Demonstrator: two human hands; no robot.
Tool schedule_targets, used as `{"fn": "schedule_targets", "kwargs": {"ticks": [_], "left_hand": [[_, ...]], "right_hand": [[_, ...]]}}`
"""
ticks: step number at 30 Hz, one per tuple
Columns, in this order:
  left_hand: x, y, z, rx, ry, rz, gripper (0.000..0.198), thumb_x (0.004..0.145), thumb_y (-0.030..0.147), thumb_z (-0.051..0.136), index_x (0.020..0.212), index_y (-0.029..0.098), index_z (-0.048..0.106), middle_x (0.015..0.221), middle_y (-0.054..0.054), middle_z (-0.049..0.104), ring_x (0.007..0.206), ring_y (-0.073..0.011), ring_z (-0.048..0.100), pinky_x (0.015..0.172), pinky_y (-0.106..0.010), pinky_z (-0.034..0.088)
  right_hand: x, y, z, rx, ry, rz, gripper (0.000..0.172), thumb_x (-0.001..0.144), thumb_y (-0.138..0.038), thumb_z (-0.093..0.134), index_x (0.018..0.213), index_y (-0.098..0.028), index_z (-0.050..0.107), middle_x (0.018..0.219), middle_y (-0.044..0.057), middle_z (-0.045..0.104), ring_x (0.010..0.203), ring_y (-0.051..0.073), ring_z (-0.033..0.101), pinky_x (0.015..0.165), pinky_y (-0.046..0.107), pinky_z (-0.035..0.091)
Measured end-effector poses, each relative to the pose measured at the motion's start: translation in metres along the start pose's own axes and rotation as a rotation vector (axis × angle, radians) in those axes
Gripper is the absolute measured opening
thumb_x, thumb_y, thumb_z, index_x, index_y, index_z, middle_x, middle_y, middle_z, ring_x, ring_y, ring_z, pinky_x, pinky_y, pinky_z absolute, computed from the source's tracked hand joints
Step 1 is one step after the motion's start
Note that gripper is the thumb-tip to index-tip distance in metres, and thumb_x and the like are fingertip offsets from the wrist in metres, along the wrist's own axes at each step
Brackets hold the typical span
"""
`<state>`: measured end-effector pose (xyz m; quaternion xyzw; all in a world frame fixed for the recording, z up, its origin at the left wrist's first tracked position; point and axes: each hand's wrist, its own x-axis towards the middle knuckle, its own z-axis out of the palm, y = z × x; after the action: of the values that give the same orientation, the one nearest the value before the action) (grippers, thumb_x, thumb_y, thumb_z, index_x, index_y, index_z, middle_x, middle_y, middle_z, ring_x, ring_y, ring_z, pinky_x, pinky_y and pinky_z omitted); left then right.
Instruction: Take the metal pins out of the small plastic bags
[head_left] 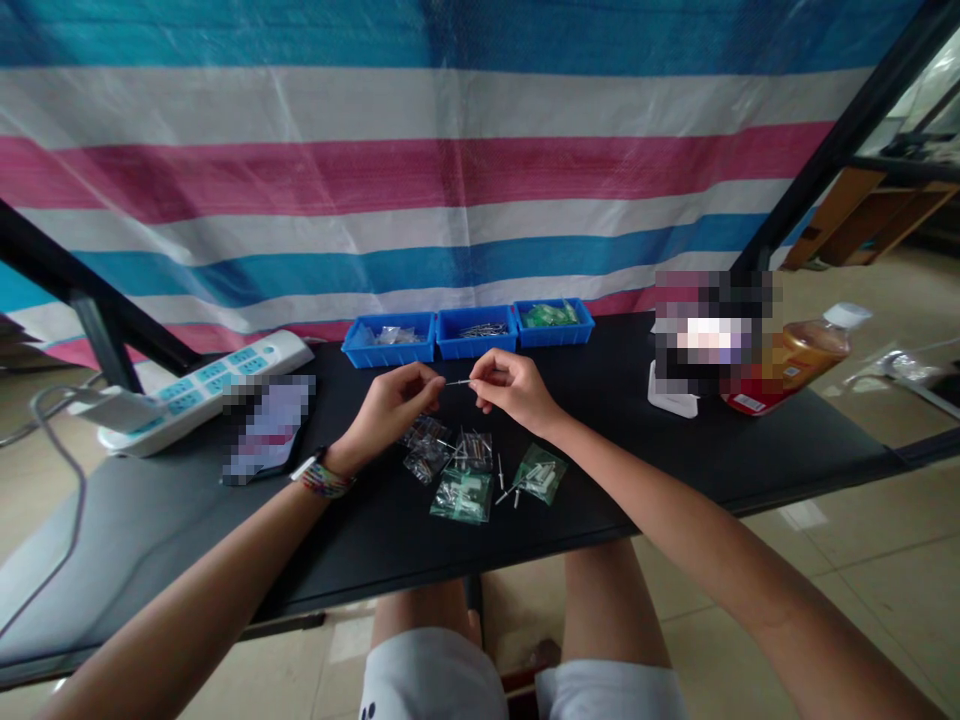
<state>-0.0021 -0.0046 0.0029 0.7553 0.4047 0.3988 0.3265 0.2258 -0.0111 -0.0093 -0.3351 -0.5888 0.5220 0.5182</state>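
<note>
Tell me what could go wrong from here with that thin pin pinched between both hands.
1. The thin pin, pinched only at its ends by the left hand and right hand, could slip and drop among the small bags beneath, where it may be hard to find.
2. The loose pins lie fairly near the front edge of the table; a forearm sweep might knock them to the floor.

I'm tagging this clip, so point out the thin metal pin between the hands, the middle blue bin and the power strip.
thin metal pin (459,382), head view, middle of its shaft.
middle blue bin (477,351), head view, its front wall.
power strip (214,388), head view, its white top face.
</note>
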Motion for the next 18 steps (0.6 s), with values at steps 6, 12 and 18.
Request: {"fn": "schedule_targets", "kwargs": {"ticks": [6,12,18], "left_hand": [[0.000,-0.001,-0.002,-0.055,0.037,0.005,0.044,0.103,0.063,0.063,0.093,0.020,0.066,0.073,-0.002,0.068,0.065,-0.0169,0.065,0.063,-0.028,0.050],[0.001,-0.008,-0.002,-0.130,0.026,0.003,0.041,0.105,0.060,0.061,0.104,0.019,0.065,0.079,-0.002,0.066,0.068,-0.0172,0.067,0.064,-0.029,0.053],[0.000,-0.011,-0.003,-0.098,-0.024,0.010,0.037,0.107,0.055,0.060,0.106,0.019,0.067,0.079,-0.002,0.066,0.068,-0.0166,0.067,0.064,-0.028,0.052]], "right_hand": [[0.016,0.004,-0.007,-0.026,0.102,-0.046,0.025,0.075,-0.037,0.082,0.081,-0.020,0.065,0.069,-0.003,0.065,0.055,0.012,0.064,0.053,0.024,0.057],[0.042,0.013,-0.037,-0.184,0.346,-0.074,0.033,0.077,-0.044,0.077,0.099,-0.018,0.077,0.097,0.005,0.076,0.060,0.012,0.067,0.051,0.025,0.056],[0.028,-0.001,-0.047,-0.406,0.033,-0.107,0.021,0.084,-0.036,0.077,0.091,-0.017,0.082,0.087,0.004,0.075,0.063,0.012,0.059,0.056,0.025,0.045]]}}
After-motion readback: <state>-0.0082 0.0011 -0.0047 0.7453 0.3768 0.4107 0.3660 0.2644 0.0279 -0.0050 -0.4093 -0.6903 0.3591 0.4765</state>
